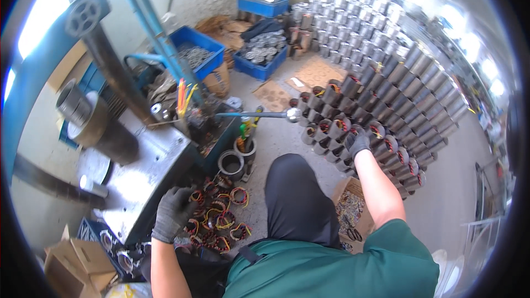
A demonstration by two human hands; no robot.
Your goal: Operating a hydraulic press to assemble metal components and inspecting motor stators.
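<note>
Both hands wear dark grey gloves. My left hand (174,214) hangs between the press table and the floor, its fingers loosely bent and apart, with nothing seen in it. Beside and below it lies a pile of wound stator rings (221,218) with red, yellow and black wires. My right hand (358,142) reaches out to the stack of metal cylinders (403,91), its fingers closed at the mouth of one cylinder in the nearer rows. Several of these cylinders show coloured windings inside, such as the cylinder (338,127) left of the hand. The fingertips are partly hidden.
A blue press with a steel table (146,174) stands at the left, its ball-ended lever (292,115) jutting over the floor. Blue bins (259,69) of metal parts are at the back. A carton of small parts (353,209) with scissors (354,235) lies by my right leg.
</note>
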